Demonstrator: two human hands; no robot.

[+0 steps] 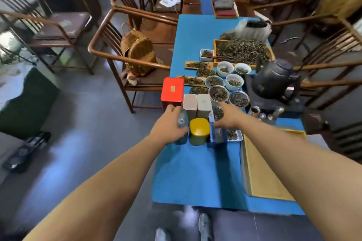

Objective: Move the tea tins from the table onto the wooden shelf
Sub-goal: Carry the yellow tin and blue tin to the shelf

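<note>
Several tea tins stand on the blue-covered table. A red square tin is at the left edge, with a pinkish tall tin and a white tall tin beside it. In front of them sits a yellow round-cornered tin. My left hand is wrapped around a pale blue tin just left of the yellow one. My right hand is curled over a darker blue tin just right of it. Both blue tins are blurred. No wooden shelf is in view.
Behind the tins are several small bowls of tea leaves, a tray of loose leaves and a dark kettle. A pale wooden tray lies to the right. Wooden chairs line both sides, one with a woven bag.
</note>
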